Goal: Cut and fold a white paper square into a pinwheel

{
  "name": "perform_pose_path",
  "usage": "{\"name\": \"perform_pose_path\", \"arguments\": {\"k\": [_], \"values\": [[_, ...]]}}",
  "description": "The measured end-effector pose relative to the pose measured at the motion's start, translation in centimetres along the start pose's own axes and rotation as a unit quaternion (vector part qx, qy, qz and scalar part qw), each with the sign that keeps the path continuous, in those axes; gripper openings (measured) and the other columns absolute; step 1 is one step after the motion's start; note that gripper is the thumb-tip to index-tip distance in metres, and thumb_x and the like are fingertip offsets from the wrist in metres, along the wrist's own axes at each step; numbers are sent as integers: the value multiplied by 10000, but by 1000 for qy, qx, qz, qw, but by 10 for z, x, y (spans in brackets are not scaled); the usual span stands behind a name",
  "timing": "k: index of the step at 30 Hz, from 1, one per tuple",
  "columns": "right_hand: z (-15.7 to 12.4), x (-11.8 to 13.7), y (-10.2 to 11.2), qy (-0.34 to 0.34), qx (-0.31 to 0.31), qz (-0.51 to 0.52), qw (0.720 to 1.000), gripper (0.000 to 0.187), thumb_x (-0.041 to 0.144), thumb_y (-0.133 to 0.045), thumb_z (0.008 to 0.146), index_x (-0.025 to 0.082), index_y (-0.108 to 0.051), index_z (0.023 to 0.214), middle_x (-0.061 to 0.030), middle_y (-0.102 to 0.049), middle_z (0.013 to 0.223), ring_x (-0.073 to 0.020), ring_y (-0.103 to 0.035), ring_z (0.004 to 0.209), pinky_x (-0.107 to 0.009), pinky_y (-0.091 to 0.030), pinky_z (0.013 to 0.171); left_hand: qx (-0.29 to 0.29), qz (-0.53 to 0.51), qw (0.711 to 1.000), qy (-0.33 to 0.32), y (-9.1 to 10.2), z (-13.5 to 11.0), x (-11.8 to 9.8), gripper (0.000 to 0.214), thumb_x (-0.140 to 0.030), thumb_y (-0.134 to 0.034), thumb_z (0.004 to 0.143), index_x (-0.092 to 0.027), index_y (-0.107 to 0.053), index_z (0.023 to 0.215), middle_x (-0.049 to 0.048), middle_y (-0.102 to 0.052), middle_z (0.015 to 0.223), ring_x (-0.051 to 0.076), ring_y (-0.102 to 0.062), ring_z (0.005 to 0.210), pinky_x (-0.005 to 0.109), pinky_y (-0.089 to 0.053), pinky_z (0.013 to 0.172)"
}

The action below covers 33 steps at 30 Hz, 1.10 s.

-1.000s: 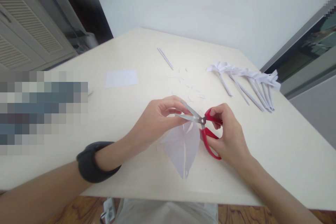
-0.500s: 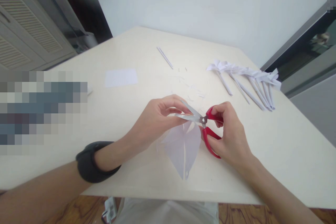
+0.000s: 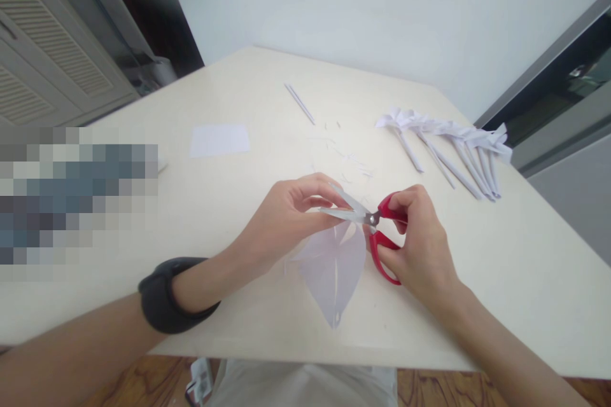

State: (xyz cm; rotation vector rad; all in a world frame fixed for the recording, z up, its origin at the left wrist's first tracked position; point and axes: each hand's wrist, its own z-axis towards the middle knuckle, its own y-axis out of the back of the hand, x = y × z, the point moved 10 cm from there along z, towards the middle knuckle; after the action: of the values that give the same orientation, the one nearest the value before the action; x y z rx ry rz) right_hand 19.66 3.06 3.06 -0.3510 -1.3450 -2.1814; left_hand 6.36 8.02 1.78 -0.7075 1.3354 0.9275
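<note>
Red-handled scissors (image 3: 372, 219) are in my right hand (image 3: 422, 241), fingers through the loops and blades spread apart. The blades point left, at the fingertips of my left hand (image 3: 286, 210). My left thumb and fingers pinch the top of a thin white paper cutout (image 3: 329, 267), partly behind the blades. The cutout is petal-shaped, with a slit down its middle and its pointed end hanging toward the table's front edge. Exactly how the blades meet the paper is hidden by my fingers. A black band (image 3: 174, 296) circles my left wrist.
Rolled paper stems with frilled white tops (image 3: 443, 130) lie at the right of the white table (image 3: 143, 318). A white paper rectangle (image 3: 219, 140) lies left, two thin paper rolls (image 3: 300, 103) at the back. Small paper scraps (image 3: 351, 158) are scattered beyond my hands.
The two lower points of the paper cutout have come together. The scissors and my right hand have shifted very slightly right; my left hand keeps its pinch.
</note>
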Motion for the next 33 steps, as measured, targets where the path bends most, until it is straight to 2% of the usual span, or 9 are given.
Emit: {"name": "perform_pose_path", "arguments": {"k": [10, 22, 33], "values": [[-1, -3, 0, -14, -1, 12, 1000, 418, 74, -605, 638, 254, -334, 900, 0, -472, 884, -148, -512, 722, -244, -451, 549, 4, -20, 1000, 13, -1, 0, 5, 85, -105, -621, 731, -184, -649, 746, 3, -611, 905, 140, -576, 830, 206, -437, 642], [-1, -5, -2, -32, 10, 32, 999, 404, 80, -620, 619, 242, -349, 872, 39, -441, 794, -101, -414, 609, -227, -367, 521, 19, -61, 998, 3, -3, -1, 3, 139, -58, -605, 754, -186, -658, 744, -28, -590, 874, 91, -568, 807, 153, -426, 634], [-3, -8, -7, -52, 21, 43, 998, 392, 110, -620, 627, 244, -350, 878, 43, -465, 797, -96, -401, 588, -237, -375, 534, 20, -57, 998, 11, -5, -1, 6, 86, -109, -629, 757, -191, -655, 760, -27, -592, 893, 103, -577, 815, 167, -425, 619]]}}
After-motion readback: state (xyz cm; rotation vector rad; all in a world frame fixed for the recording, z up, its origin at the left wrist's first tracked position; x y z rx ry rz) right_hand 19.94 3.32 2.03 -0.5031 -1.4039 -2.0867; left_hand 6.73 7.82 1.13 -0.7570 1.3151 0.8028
